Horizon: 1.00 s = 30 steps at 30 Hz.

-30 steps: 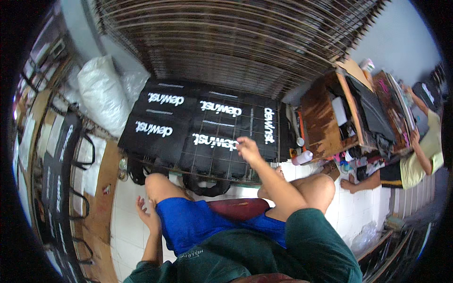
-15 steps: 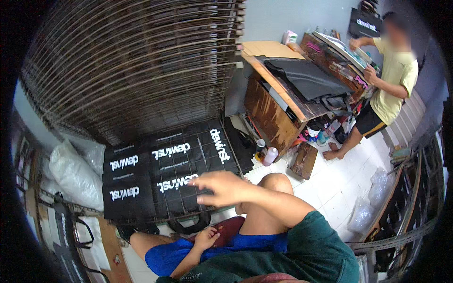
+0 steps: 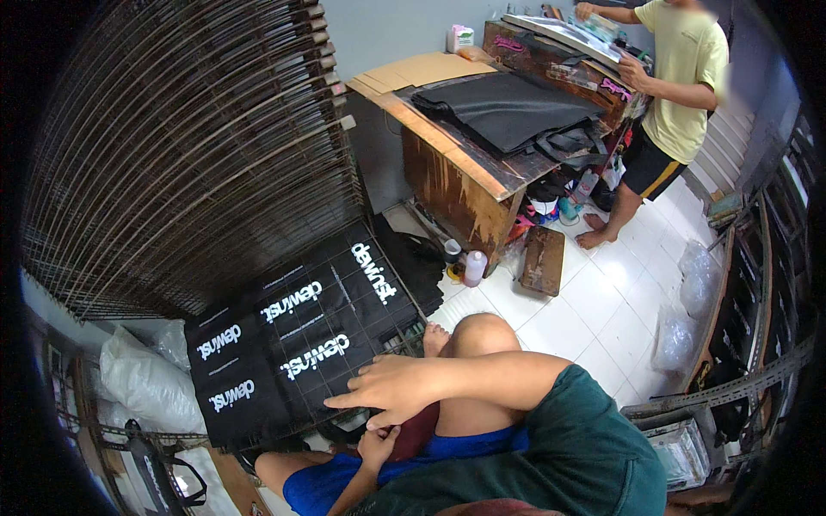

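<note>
1. Progress, from where I stand: blk fabric panels on the low tier of the wire rack already carry white lettering, five prints in view. Printing on those looks done, I'd say; can't tell if they're dry.
2. Upper tiers stand tilted up, nothing seen on them, so rack's prob. far from full.
3. Poss. left: blk sheets stacked on the wooden bench show no lettering on top. Can't tell the count, or if they're due for print.
4. Co-worker in yellow shirt, far side of bench, has both hands at a tilted framed screen.
5. R hand: open, fingers spread, nothing seen in it; over the rack's front edge, nearest panels just beyond the fingertips. Contact unclear.
6. L hand: low by the lap, just under R hand, fingers part-curled. Can't tell if it's got hold of anything. Panels lie farther fwd & left of it, apart.
</note>
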Tool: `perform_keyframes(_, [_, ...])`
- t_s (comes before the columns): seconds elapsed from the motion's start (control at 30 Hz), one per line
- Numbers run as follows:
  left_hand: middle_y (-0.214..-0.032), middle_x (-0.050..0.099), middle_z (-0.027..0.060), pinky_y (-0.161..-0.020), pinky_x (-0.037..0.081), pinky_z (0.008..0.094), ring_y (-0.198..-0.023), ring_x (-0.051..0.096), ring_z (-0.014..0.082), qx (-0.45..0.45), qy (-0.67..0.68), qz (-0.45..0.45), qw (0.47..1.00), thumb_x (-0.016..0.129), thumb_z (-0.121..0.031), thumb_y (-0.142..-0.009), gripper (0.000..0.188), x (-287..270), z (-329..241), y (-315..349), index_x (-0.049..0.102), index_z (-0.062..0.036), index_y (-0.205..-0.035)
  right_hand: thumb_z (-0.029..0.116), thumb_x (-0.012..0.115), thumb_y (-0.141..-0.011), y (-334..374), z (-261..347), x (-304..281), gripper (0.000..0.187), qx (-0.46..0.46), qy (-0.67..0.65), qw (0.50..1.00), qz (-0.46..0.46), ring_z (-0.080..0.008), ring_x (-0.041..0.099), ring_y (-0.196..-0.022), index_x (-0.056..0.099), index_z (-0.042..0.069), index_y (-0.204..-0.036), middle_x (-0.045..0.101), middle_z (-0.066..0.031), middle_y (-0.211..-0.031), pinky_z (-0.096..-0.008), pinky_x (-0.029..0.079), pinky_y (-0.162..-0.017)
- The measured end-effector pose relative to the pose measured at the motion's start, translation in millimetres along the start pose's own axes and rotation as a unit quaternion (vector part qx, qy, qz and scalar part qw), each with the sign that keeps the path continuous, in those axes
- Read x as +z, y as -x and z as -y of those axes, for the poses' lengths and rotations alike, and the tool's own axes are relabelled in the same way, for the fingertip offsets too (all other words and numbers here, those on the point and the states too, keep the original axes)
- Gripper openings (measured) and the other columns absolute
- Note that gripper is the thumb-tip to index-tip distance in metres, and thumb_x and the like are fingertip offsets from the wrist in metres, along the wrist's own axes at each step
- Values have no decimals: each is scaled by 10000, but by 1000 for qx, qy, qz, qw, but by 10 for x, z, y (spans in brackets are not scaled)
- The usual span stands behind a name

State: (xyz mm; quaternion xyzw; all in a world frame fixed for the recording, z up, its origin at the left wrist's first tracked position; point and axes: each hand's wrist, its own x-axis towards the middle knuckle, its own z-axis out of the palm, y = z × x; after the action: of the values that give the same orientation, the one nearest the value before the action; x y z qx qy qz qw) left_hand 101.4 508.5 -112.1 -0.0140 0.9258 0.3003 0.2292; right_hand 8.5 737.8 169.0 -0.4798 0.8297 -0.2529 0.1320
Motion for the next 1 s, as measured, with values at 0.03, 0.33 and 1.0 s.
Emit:
perform_keyframes(0.03, [-649,621,56,-602,481,316,-639,618,184,-1,-9,0,1000,737,-429,-695,435,12,17,-2,641,-55,-896,304,638,-756,10,12,-13,724,-1,-1,1000,1,-319,587,-850,337,121,-1389,580,-145,-911,-434,446,-725])
perform_keyframes(0.33, [-658,624,80,-616,482,354,-663,627,239,-2,0,9,1000,727,-431,-694,395,-91,-186,92,647,-86,-870,304,636,-762,-58,19,30,707,7,7,1000,-3,-361,587,-900,349,119,-1382,589,-177,-968,-453,452,-798])
perform_keyframes(1.0, [-764,670,76,-646,494,325,-721,654,207,19,99,4,995,708,-408,-728,405,-162,-122,85,650,-82,-961,316,646,-746,-312,-40,132,678,34,15,999,9,-344,580,-945,397,126,-1347,595,-183,-1014,-449,451,-815])
